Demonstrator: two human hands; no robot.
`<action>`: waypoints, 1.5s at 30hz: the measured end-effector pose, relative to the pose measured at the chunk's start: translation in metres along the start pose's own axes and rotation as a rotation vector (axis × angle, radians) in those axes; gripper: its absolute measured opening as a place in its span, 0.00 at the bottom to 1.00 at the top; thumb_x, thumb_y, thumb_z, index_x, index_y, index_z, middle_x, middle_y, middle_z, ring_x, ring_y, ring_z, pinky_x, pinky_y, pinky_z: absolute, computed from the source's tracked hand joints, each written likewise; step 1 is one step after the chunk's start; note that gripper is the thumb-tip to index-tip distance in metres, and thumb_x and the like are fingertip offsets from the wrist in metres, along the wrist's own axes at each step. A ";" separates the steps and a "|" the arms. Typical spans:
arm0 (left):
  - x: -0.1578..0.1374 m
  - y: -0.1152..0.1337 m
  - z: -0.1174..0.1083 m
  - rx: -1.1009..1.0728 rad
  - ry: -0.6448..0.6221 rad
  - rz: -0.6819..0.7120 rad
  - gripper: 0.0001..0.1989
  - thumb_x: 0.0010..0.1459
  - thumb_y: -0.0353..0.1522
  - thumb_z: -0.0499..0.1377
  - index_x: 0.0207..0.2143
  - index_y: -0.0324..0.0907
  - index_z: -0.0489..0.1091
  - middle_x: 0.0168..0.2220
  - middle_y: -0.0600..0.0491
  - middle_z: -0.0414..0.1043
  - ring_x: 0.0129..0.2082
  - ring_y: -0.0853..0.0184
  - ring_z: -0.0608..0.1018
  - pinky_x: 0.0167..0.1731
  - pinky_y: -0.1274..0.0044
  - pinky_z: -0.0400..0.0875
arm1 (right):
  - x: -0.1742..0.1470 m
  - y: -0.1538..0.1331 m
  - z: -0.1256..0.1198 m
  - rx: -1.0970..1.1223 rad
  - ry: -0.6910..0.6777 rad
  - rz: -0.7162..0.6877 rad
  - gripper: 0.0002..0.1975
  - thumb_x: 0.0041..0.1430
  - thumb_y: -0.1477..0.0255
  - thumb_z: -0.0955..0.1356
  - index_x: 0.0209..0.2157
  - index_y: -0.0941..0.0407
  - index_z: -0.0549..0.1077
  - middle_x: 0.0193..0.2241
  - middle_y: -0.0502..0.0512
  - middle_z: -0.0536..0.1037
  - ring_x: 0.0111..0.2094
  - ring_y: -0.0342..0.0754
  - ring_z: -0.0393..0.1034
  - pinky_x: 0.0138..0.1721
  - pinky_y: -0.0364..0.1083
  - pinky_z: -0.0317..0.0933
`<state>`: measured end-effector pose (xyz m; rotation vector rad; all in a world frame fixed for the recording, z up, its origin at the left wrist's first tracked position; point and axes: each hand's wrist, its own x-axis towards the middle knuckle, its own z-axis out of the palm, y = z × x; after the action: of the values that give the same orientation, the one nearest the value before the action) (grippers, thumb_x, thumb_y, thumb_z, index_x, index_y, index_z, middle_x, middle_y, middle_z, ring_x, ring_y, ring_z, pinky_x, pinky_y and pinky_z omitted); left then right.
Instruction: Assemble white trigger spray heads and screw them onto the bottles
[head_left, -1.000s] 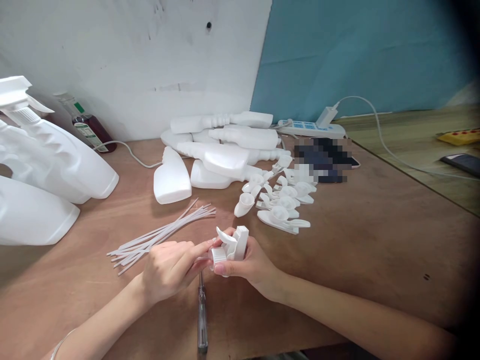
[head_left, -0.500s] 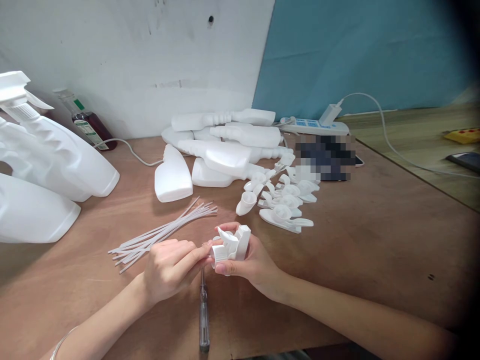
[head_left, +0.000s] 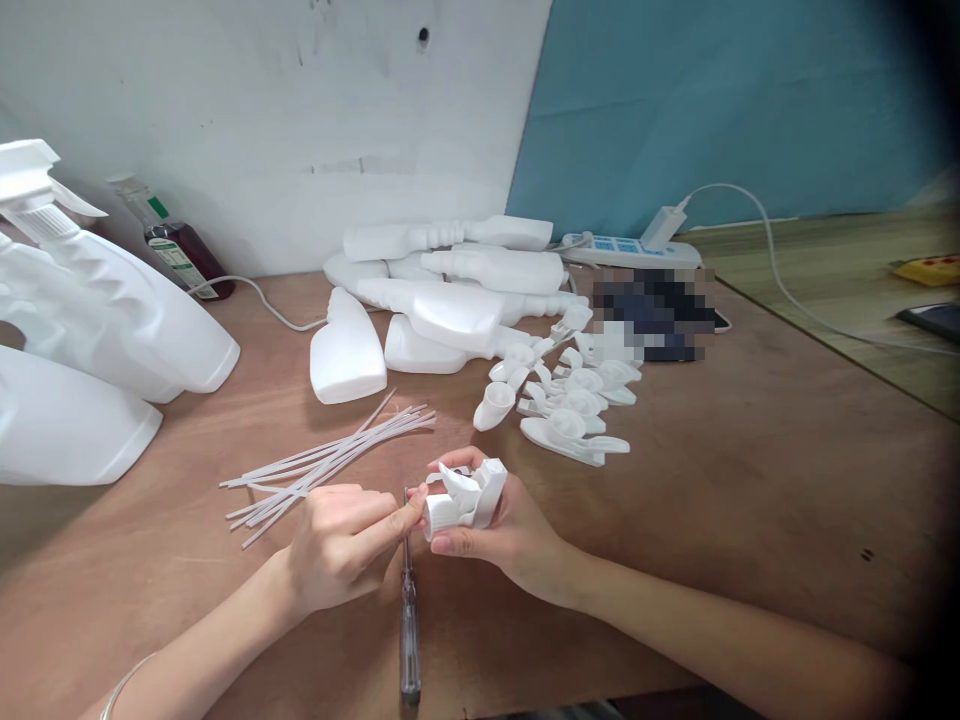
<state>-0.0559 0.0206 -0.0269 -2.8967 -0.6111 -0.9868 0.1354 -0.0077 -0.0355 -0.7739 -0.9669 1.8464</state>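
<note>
My right hand [head_left: 517, 535] is closed around a white trigger spray head [head_left: 461, 500], its ribbed collar facing left and its trigger pointing up. At the collar, the fingers of my left hand [head_left: 352, 535] are pinched together. A thin white tube [head_left: 277, 490] runs in behind the left hand and appears to be held in it; the fingers hide most of its length. Just beyond this hand lies a loose bundle of similar thin tubes [head_left: 337, 450]. A screwdriver with a clear handle [head_left: 409, 640] rests on the table below the fingertips.
White spray bottles [head_left: 457, 310] lie piled toward the wall, with more trigger heads [head_left: 566, 425] to their right. Larger white bottles [head_left: 150, 300] stand at left beside a dark glass bottle [head_left: 180, 250]. A power strip [head_left: 630, 250] with a cable sits at the back right.
My left hand has shifted slightly, and a tube's end now shows to its left. The tube bundle has spread a little. The spray head has tilted and moved slightly right.
</note>
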 end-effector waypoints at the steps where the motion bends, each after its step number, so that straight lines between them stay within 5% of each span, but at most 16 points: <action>1: 0.000 0.000 0.000 0.006 0.000 0.004 0.15 0.52 0.21 0.51 0.43 0.35 0.65 0.16 0.60 0.58 0.14 0.75 0.58 0.16 0.78 0.47 | 0.000 -0.001 0.000 -0.007 -0.002 -0.001 0.25 0.41 0.79 0.74 0.40 0.54 0.61 0.36 0.50 0.75 0.35 0.40 0.70 0.38 0.41 0.63; 13: 0.009 0.006 -0.013 -0.007 0.007 0.078 0.19 0.52 0.20 0.49 0.47 0.35 0.63 0.15 0.59 0.58 0.13 0.73 0.57 0.15 0.77 0.45 | -0.007 -0.015 0.003 -0.025 -0.097 0.060 0.26 0.40 0.77 0.74 0.41 0.53 0.61 0.33 0.48 0.74 0.33 0.43 0.71 0.34 0.43 0.63; 20: 0.014 0.005 -0.029 0.063 -0.181 0.118 0.18 0.55 0.22 0.46 0.48 0.38 0.64 0.16 0.59 0.59 0.14 0.75 0.62 0.15 0.77 0.47 | -0.006 -0.022 -0.013 -0.117 -0.084 0.029 0.31 0.37 0.78 0.75 0.44 0.54 0.62 0.31 0.50 0.76 0.30 0.44 0.71 0.29 0.42 0.62; 23: 0.016 -0.001 -0.036 0.138 -0.200 0.017 0.14 0.57 0.24 0.49 0.44 0.41 0.67 0.18 0.59 0.63 0.16 0.75 0.63 0.17 0.79 0.52 | -0.005 -0.031 -0.018 -0.119 -0.012 -0.042 0.29 0.39 0.77 0.74 0.44 0.54 0.61 0.32 0.54 0.77 0.31 0.48 0.73 0.30 0.46 0.64; 29: 0.031 -0.018 -0.020 0.189 -0.226 -0.395 0.15 0.60 0.29 0.47 0.47 0.38 0.66 0.25 0.54 0.67 0.20 0.73 0.68 0.21 0.81 0.62 | -0.006 -0.032 -0.015 -0.099 0.059 -0.083 0.26 0.39 0.75 0.74 0.40 0.54 0.62 0.31 0.54 0.77 0.31 0.49 0.73 0.29 0.48 0.65; 35: 0.040 -0.032 -0.005 0.313 -0.293 -0.459 0.20 0.59 0.33 0.48 0.52 0.35 0.60 0.41 0.43 0.70 0.43 0.58 0.71 0.39 0.67 0.68 | -0.007 -0.025 -0.017 -0.100 0.052 -0.072 0.26 0.39 0.73 0.74 0.39 0.55 0.61 0.33 0.54 0.76 0.31 0.49 0.72 0.31 0.48 0.65; 45: 0.003 -0.042 -0.017 0.186 -0.438 -0.620 0.34 0.49 0.49 0.55 0.54 0.40 0.58 0.49 0.45 0.65 0.47 0.56 0.68 0.43 0.66 0.65 | -0.008 -0.024 -0.019 -0.122 0.028 -0.080 0.25 0.40 0.72 0.74 0.39 0.55 0.61 0.32 0.53 0.76 0.29 0.45 0.71 0.27 0.42 0.62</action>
<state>-0.0794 0.0579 -0.0156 -2.7971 -1.5917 -0.2567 0.1639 -0.0018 -0.0239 -0.8205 -1.0847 1.7160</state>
